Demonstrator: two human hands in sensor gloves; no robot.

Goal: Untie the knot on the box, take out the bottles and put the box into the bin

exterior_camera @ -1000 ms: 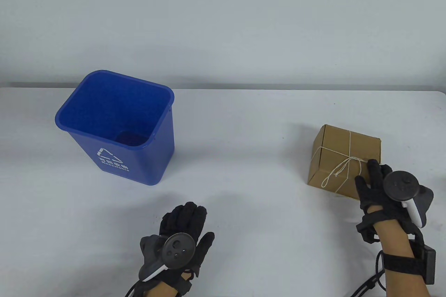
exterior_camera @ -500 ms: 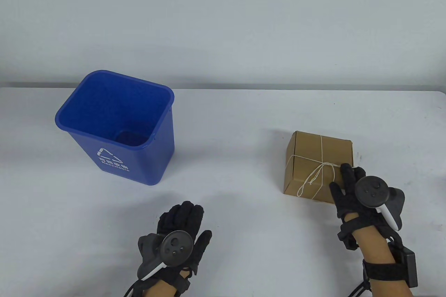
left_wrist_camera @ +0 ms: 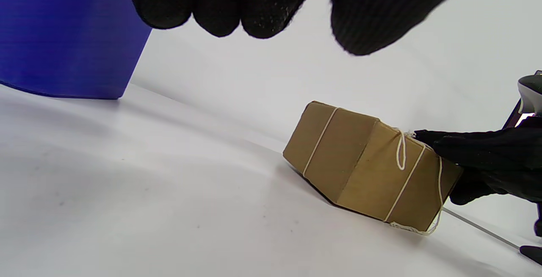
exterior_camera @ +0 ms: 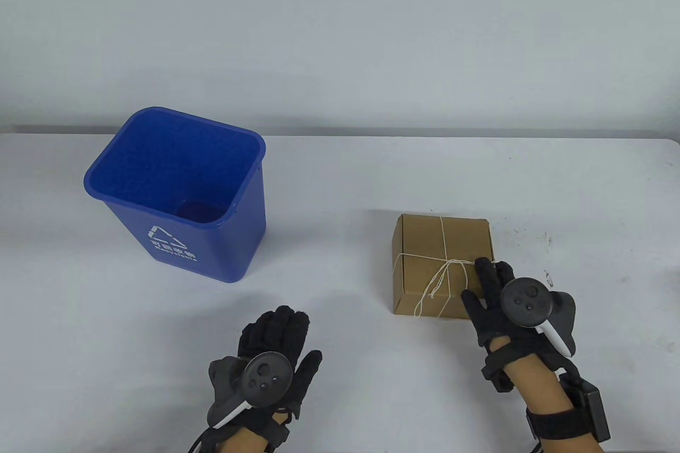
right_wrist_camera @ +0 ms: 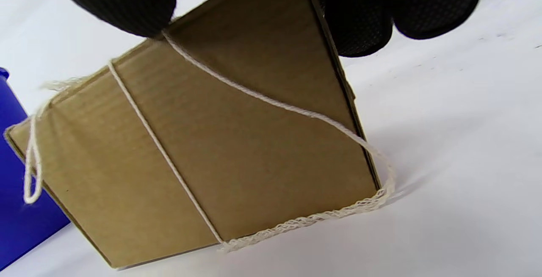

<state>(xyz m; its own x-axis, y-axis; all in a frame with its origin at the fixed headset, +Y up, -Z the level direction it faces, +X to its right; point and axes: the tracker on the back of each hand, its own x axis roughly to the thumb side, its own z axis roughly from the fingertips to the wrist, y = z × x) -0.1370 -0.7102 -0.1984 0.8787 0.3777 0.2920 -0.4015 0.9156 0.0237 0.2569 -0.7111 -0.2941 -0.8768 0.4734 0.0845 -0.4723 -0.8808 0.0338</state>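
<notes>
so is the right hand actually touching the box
Touching. In the right wrist view the right hand has thumb and fingers pressed on the tied cardboard box at opposite faces; the left wrist view shows fingertips on its top edge.

One blue bin [exterior_camera: 175, 193] on the tabletop [exterior_camera: 340, 182]. One brown cardboard box [exterior_camera: 443, 264], just the one. One white string [exterior_camera: 443, 283] around it, crossed both ways, one knot [exterior_camera: 451, 263] on top, two loose ends trailing down the near face. Two gloved hands: left grip [exterior_camera: 273, 339], right grip [exterior_camera: 491, 296]. Two trackers, one per hand. No count possible for bottles, box shut.
</notes>
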